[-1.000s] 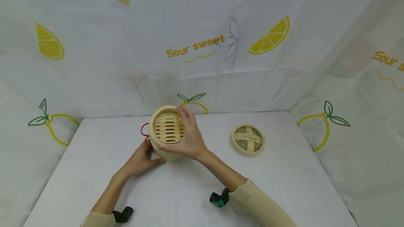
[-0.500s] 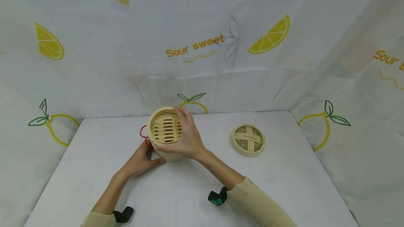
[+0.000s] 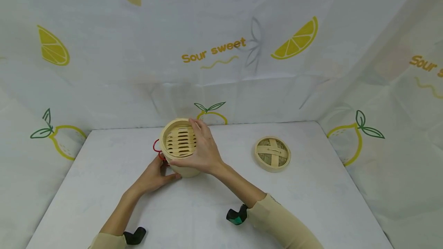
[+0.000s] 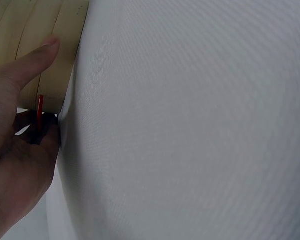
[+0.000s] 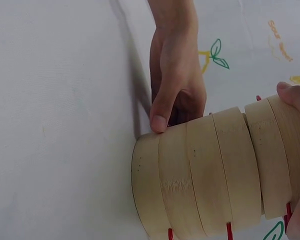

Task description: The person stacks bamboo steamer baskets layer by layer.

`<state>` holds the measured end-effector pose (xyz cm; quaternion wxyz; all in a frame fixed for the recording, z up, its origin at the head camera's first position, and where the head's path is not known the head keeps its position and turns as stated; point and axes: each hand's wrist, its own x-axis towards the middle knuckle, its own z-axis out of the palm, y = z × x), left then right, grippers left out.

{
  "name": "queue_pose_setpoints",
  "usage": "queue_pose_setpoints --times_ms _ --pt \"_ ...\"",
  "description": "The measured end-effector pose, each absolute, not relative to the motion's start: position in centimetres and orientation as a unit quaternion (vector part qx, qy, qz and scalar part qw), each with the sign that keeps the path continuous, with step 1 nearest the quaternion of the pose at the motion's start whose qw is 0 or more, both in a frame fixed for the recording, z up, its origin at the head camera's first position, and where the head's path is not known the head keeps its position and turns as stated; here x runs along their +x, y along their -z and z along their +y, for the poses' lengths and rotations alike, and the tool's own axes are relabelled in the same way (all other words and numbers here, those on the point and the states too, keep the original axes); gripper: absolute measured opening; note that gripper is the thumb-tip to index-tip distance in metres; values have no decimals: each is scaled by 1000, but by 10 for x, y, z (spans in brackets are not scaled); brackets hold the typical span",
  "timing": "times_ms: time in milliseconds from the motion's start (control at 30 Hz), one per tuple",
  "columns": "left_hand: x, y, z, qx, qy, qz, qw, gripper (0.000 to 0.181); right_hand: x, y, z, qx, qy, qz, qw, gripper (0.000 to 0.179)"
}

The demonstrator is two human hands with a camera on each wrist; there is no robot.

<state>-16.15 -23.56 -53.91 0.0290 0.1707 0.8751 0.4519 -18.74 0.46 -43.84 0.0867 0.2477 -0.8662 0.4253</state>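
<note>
A stack of round bamboo steamer baskets (image 5: 200, 175) with red loops stands left of the table's middle. My left hand (image 3: 154, 176) grips its base, thumb on the near side. In the left wrist view that thumb (image 4: 37, 62) lies along the bamboo wall, and a red loop (image 4: 40, 112) passes near the curled fingers. With thumb and fingers spread across its rim, my right hand (image 3: 204, 151) holds the slatted top basket (image 3: 180, 141). The right wrist view shows a narrow gap between this top basket (image 5: 270, 160) and the tiers below, and it sits slightly offset.
To the right of the stack lies a woven bamboo lid (image 3: 273, 153) with crossed bands and a small handle. A white cloth covers the table (image 3: 221, 218). Behind and at the sides hangs a pale curtain (image 3: 155, 60) printed with lemons.
The top basket has shifted slightly left and toward me, with my right hand moving along with it. My left hand and the lid stay where they were.
</note>
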Motion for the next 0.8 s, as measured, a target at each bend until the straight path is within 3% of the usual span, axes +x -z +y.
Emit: queue_pose_setpoints --times_ms 800 --pt "-161 539 -236 183 -458 870 26 97 -190 429 0 209 -375 -903 14 134"
